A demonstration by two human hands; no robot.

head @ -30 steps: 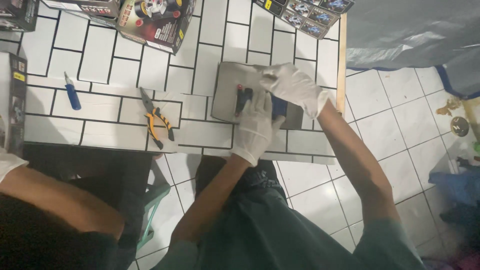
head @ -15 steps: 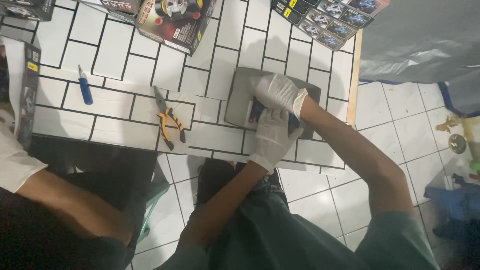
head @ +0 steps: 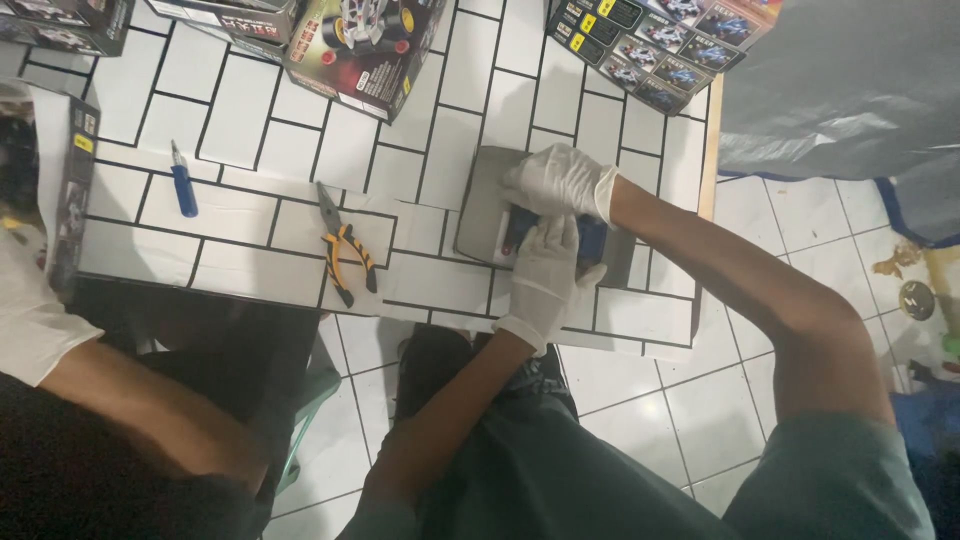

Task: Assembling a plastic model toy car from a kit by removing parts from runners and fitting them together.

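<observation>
White rectangular tiles with dark grout covered the tabletop (head: 250, 215), which filled the far left and middle of the view; larger pale floor tiles (head: 700, 400) lay to its near right. A grey plastic sheet (head: 850, 80) hung at the far right. A second person's bare arm and white sleeve (head: 40, 320) sat at the near left, apart from the gloved pair.

Three printed cardboard boxes of toy cars stood along the far edge: a dark one at the far left corner (head: 60, 25), a red and black one (head: 365, 45) beside it, and a flat dark one with rows of small pictures (head: 660, 45) further right. A narrow black and yellow box (head: 72, 190) stood on edge at the left.

A grey flat rectangular mat (head: 485, 210) lay near the table's right end. On it sat a small dark blue and red object (head: 592, 240), mostly hidden; its exact shape could not be told. The right hand (head: 560, 180), in a white glove, curled over its far side with fingers pressed together. The left hand (head: 545, 275), also white-gloved, lay over its near side, fingers closed around it.

Orange-handled pliers (head: 345, 255) lay left of the mat, well apart from a blue-handled screwdriver (head: 183, 180) further left.
</observation>
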